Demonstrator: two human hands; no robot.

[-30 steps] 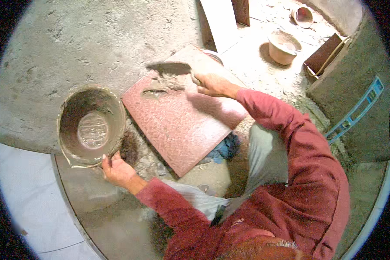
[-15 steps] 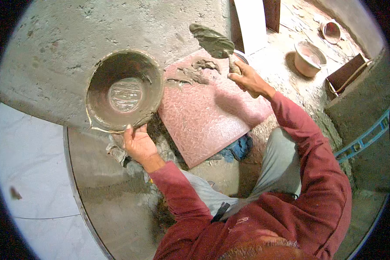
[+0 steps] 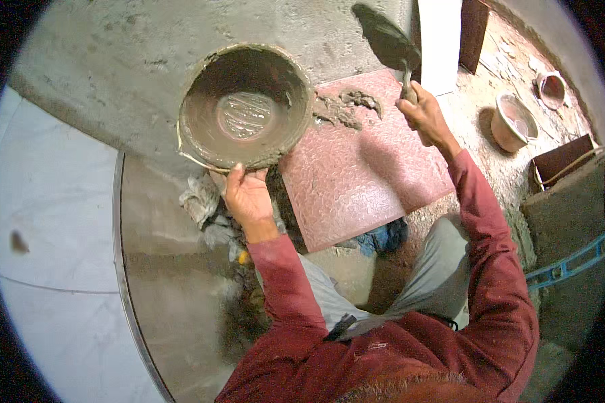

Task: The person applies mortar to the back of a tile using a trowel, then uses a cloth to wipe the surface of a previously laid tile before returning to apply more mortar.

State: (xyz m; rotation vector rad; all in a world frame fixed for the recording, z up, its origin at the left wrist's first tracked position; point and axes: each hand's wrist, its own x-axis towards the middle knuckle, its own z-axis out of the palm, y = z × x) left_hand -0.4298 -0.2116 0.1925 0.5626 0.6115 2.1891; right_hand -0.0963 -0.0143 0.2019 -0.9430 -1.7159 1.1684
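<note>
My left hand [image 3: 251, 201] grips the near rim of a mortar-smeared bucket [image 3: 200, 127], tilted so its inside shows. Grey residue coats its wall, with streaks across the bottom. My right hand [image 3: 429, 119] is closed around the handle of a trowel [image 3: 387, 41], raised beyond the tile with its blade pointing away to the left. Grey mortar covers the blade. Below and between both hands lies a pink textured tile [image 3: 363, 188], with a ragged patch of wet mortar [image 3: 343, 111] on its far left part.
Two small buckets, one nearer [image 3: 514, 124] and one farther [image 3: 551, 91], stand at the right. A blue spirit level [image 3: 568, 265] is at right. Crumpled plastic [image 3: 200, 201] and blue cloth [image 3: 383, 238] lie by the tile. White floor tiles [image 3: 54, 201] cover the left.
The view has shifted. Bucket and trowel have both moved up and rightward in the picture, each still held. The trowel blade now looks darker and smoother.
</note>
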